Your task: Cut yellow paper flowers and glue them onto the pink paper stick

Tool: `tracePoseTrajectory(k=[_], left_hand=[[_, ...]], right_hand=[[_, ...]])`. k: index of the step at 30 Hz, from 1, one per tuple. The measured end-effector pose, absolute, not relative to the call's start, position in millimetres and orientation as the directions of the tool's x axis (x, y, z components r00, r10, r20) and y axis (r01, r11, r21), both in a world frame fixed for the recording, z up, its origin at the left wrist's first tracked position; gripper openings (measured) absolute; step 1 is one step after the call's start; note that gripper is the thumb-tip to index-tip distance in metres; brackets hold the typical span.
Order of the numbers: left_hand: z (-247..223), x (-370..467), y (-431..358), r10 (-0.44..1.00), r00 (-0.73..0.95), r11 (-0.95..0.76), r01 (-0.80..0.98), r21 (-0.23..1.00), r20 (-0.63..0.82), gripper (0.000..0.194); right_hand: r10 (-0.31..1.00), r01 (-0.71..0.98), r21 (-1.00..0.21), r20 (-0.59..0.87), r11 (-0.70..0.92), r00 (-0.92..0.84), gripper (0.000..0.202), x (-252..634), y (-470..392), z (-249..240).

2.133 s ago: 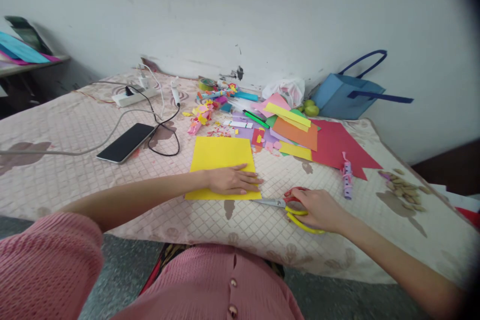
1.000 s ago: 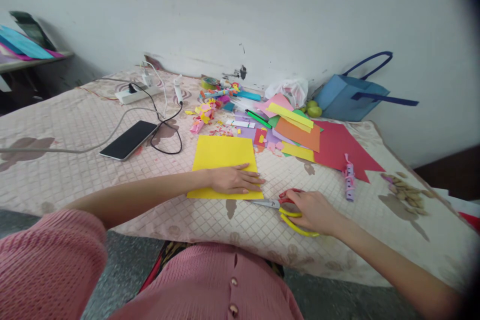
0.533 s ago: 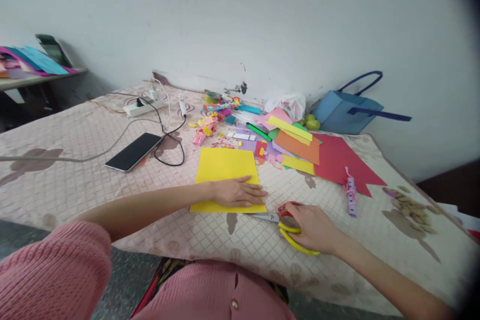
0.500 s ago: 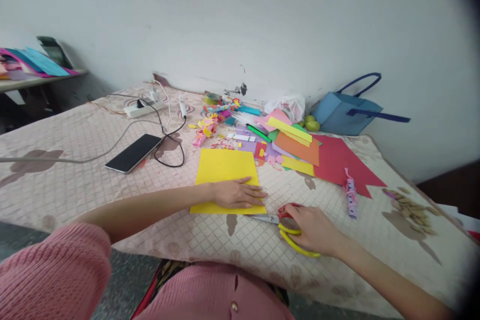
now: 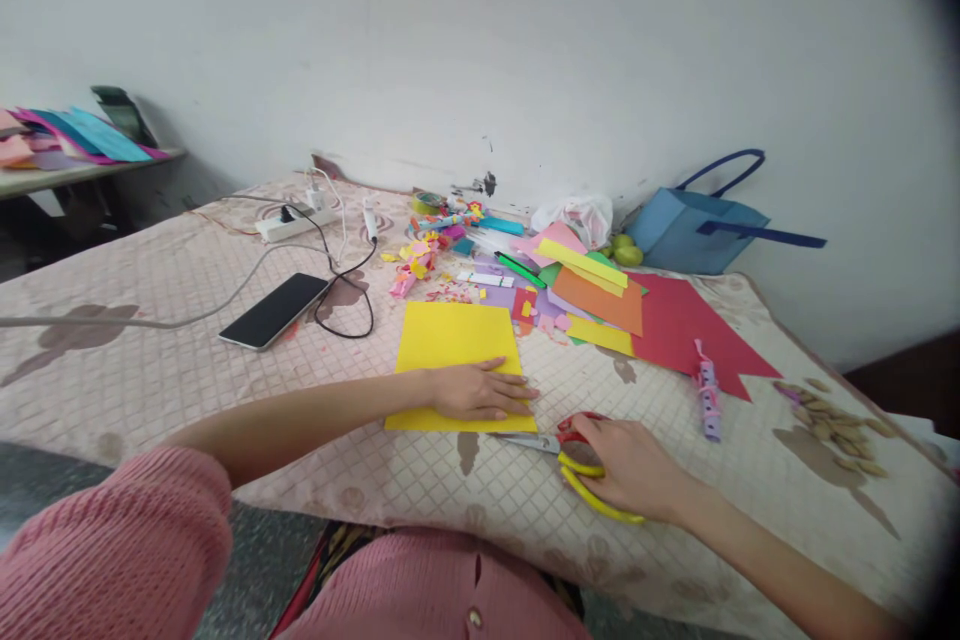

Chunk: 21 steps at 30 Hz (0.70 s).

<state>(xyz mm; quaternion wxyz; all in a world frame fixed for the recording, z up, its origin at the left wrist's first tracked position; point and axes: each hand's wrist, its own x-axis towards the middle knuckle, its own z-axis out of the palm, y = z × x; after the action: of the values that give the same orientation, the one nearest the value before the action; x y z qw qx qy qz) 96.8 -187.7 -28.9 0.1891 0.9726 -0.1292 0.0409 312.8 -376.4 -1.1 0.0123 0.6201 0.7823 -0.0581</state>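
Note:
A sheet of yellow paper (image 5: pixel 457 335) lies flat on the table in front of me. My left hand (image 5: pixel 476 390) rests palm down across its lower right part, fingers stretched toward the right edge. Just right of the sheet, my right hand (image 5: pixel 634 465) grips a pair of scissors (image 5: pixel 551 442) with red and yellow handles. The scissor blades point left, close along the sheet's lower right edge. Whether they touch the paper I cannot tell.
Beyond the sheet lie coloured paper pieces (image 5: pixel 600 295), a green marker (image 5: pixel 521 268) and red paper (image 5: pixel 686 320). A phone (image 5: pixel 276 310), cables and a power strip (image 5: pixel 296 223) are on the left. Peanuts (image 5: pixel 840 425), a purple paper roll (image 5: pixel 707 400) and a blue bag (image 5: pixel 686 230) stand right.
The whole view has shifted slightly, so everything sits a little lower and to the right. Both hands keep nearly the same places relative to the yellow paper.

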Motion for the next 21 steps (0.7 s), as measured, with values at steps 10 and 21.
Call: tracePoseTrajectory(k=[10,21], left_hand=[[-31.2,99.3,-186.5,-0.234,0.967,-0.898,-0.255,0.36,0.102,0.046],[-31.7,103.4,-187.1,-0.222,0.97,-0.888,-0.244,0.39,0.102,0.046]], right_hand=[[0.962,0.971,-0.015,-0.133,0.24,-0.24,0.03,314.7,-375.0,2.6],[0.965,0.969,0.003,-0.097,0.247,-0.246,0.034,311.5,-372.6,1.2]])
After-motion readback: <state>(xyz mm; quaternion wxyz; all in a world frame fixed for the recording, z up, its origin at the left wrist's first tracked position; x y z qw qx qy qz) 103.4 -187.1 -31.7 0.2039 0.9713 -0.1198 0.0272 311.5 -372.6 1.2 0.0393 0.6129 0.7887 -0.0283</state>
